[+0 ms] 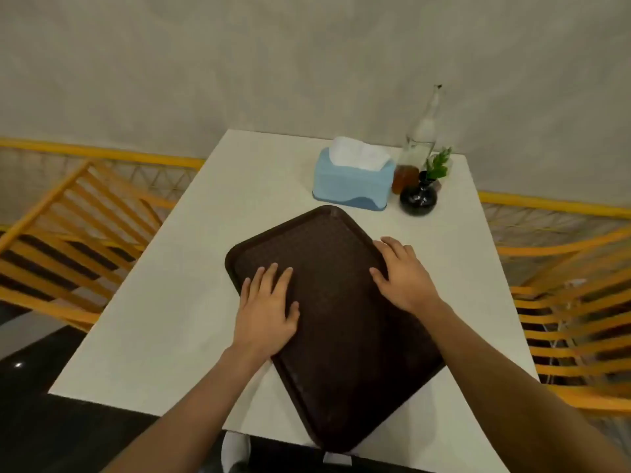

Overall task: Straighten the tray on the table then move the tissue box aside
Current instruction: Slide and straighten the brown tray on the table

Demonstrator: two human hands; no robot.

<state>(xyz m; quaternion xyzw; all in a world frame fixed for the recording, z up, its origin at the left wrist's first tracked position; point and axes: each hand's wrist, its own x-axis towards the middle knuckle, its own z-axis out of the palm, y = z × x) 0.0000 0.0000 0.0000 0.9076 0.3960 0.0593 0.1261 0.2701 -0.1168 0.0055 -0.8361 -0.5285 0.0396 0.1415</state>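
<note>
Tray lies askew on table, tissue box beyond. Left hand presses it, fingers straight; right hand lies over its rim, fingers relaxed.

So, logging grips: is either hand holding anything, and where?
Nothing gripped: left hand lies flat on the tray, right hand rests over its right rim.

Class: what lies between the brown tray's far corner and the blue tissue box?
Nothing: in the head view only a bare strip of white table separates the tray from the tissue box.
</note>
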